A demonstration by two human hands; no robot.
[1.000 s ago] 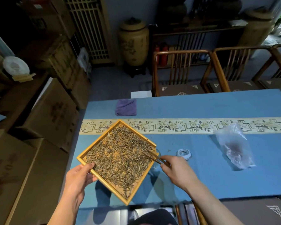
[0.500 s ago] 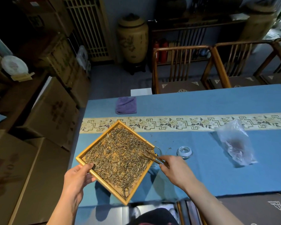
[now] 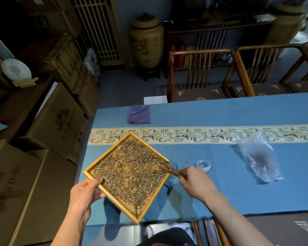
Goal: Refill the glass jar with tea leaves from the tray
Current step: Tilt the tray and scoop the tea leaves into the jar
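Observation:
A square bamboo tray (image 3: 112, 150) full of dry tea leaves (image 3: 132, 173) is held above the blue table, one corner toward me. My left hand (image 3: 84, 194) grips its left corner, thumb over the rim. My right hand (image 3: 196, 181) holds brown wooden tongs (image 3: 171, 170) whose tips reach into the leaves at the tray's right corner. The clear glass jar (image 3: 172, 174) stands under that right corner, mostly hidden by the tray and tongs. Its glass lid (image 3: 203, 166) lies on the cloth just right of it.
A crumpled clear plastic bag (image 3: 258, 158) lies to the right on the blue tablecloth (image 3: 238, 114). A folded purple cloth (image 3: 139, 114) sits at the far left edge. Wooden chairs (image 3: 199, 73) stand behind the table, cardboard boxes (image 3: 55, 119) to the left.
The tong tips have slid slightly along the tray's right corner among the leaves. The tray and my left hand stay nearly where they were.

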